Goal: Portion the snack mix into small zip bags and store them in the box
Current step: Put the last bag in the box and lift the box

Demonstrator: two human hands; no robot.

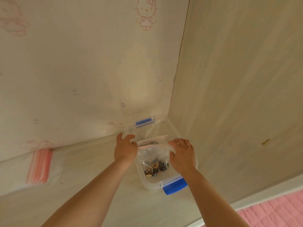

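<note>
**Bag of snack mix going into the box**

Both hands are holding a small zip bag (153, 158) over a clear plastic box (176, 134) with blue latches. The left hand (125, 149) is gripping the bag's top left corner, fingers curled over the red zip strip. The right hand (182, 154) is pinching the top right corner, thumb lying against the bag's side. The bag is hanging between the two hands, with the snack mix (155, 168) gathered at its bottom, inside the box's walls. Another zip bag (153, 139) is lying farther back in the box, seemingly filled too, though glare is blurring it. A stack of empty bags (39, 166) is sitting well to the left on the table (91, 161).
</note>
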